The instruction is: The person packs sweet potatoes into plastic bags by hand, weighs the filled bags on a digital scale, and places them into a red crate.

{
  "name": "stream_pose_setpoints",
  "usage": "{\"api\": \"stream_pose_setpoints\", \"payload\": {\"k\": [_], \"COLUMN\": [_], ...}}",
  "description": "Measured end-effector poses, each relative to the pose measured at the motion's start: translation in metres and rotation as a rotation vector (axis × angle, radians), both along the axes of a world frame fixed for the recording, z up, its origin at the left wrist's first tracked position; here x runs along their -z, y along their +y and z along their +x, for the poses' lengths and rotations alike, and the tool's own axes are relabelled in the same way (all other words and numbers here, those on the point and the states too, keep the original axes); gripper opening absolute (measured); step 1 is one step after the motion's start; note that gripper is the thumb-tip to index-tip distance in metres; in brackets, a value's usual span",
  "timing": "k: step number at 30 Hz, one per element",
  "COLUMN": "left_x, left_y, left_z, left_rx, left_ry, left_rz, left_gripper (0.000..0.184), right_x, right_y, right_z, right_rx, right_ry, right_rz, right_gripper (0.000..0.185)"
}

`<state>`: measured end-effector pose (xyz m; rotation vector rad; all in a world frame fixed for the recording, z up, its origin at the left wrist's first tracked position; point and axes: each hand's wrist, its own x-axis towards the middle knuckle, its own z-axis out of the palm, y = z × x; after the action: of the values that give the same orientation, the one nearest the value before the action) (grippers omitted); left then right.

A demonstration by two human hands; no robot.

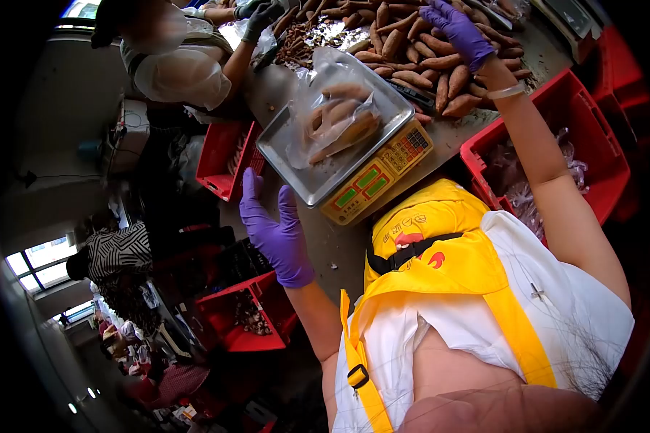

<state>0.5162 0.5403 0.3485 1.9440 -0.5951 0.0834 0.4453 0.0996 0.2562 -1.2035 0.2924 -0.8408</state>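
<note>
The bag [337,101] of sweet potatoes sits on the scale's pan [296,164], and the left hand [276,232] is the nearer of the two to it. That hand hangs just beside the pan's left corner, thumb and fingers spread with nothing between them, so the bag lies ahead of it and to its right. The roots in the bag run mostly slantwise, from near left to far right, across the line of the left fingers rather than along it. The right hand [461,32] reaches well forward over the loose pile [440,63], beyond the scale [378,173] and to its right, its fingers stretched out; whether they grip a root I cannot tell. The roots under and around it lie at mixed angles. A co-worker's gloved hand [258,23] is across the table [440,141], left of the pile.
</note>
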Motion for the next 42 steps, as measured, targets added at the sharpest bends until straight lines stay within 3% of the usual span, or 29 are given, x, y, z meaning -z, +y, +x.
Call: {"api": "stream_pose_setpoints", "payload": {"k": [1,3,4,7,13,14,15,17,19,21,22,23,25,29,31,33,34,35,37,39,41,42], "left_x": [0.000,-0.001,-0.006,-0.012,-0.003,-0.001,0.002,0.012,0.033,0.060,0.057,0.057,0.018,0.034,0.037,0.038,0.025,0.010,0.002,-0.004,-0.001,-0.008], "left_y": [-0.004,-0.012,-0.019,-0.032,-0.049,-0.054,-0.059,-0.075,-0.089,-0.084,-0.087,-0.083,-0.061,-0.032,-0.031,-0.034,-0.039,-0.038,-0.032,-0.032,-0.034,-0.029], "left_z": [-0.001,0.000,-0.002,0.001,0.010,0.012,0.014,0.023,0.043,0.068,0.064,0.062,0.050,0.052,0.054,0.052,0.045,0.042,0.054,0.055,0.053,0.059], "left_rx": [-0.002,0.045,0.036,0.018,0.028,0.031,0.036,0.032,-0.097,-0.009,0.113,0.248,0.349,0.364,0.372,0.542,0.530,0.604,0.763,0.815,0.677,0.833], "left_ry": [0.002,-0.216,-0.297,-0.455,-0.558,-0.584,-0.610,-0.624,-0.820,-0.520,0.077,0.262,0.472,0.564,0.568,0.716,0.867,0.831,0.835,0.840,-0.044,0.423], "left_rz": [0.002,0.199,0.251,0.368,0.446,0.453,0.459,0.487,0.569,0.554,0.028,-0.290,-0.348,-0.613,-0.699,-0.827,-0.837,-0.664,-0.384,-0.346,-0.043,-0.357], "left_gripper": [0.065,0.071,0.077,0.079,0.091,0.092,0.093,0.096,0.080,0.048,0.021,0.010,0.006,0.008,0.010,0.017,0.027,0.033,0.037,0.040,0.046,0.049], "right_x": [-0.010,0.021,0.012,0.005,-0.013,-0.010,-0.015,-0.034,-0.044,-0.042,-0.034,-0.009,-0.003,0.017,-0.013,-0.033,-0.045,-0.058,-0.087,-0.093,-0.094,-0.095], "right_y": [0.036,0.031,0.050,0.094,0.132,0.131,0.136,0.163,0.202,0.221,0.217,0.202,0.170,0.111,0.108,0.112,0.118,0.125,0.151,0.160,0.165,0.165], "right_z": [0.005,0.004,0.009,0.021,0.020,0.021,0.022,0.029,0.045,0.066,0.078,0.099,0.092,0.045,0.027,0.022,0.030,0.038,0.051,0.068,0.064,0.058], "right_rx": [0.255,0.040,0.022,0.135,0.076,0.171,0.172,0.309,0.275,0.184,0.331,0.648,0.406,0.407,0.092,-0.011,-0.187,-0.345,-0.707,-0.829,-0.774,-0.921], "right_ry": [0.205,0.256,0.262,0.188,0.162,0.242,0.243,0.342,0.336,0.600,0.697,0.911,0.901,1.190,1.357,1.284,1.083,0.878,0.405,0.224,0.210,0.087], "right_rz": [-0.156,-0.343,-0.278,-0.409,-0.318,-0.479,-0.479,-0.904,-1.141,-1.297,-1.477,-1.725,-1.369,-1.375,-1.194,-1.290,-1.140,-0.982,-0.140,0.289,0.395,0.541], "right_gripper": [0.032,0.047,0.055,0.064,0.072,0.075,0.075,0.081,0.087,0.095,0.098,0.089,0.081,0.066,0.043,0.032,0.030,0.028,0.032,0.035,0.038,0.038]}}
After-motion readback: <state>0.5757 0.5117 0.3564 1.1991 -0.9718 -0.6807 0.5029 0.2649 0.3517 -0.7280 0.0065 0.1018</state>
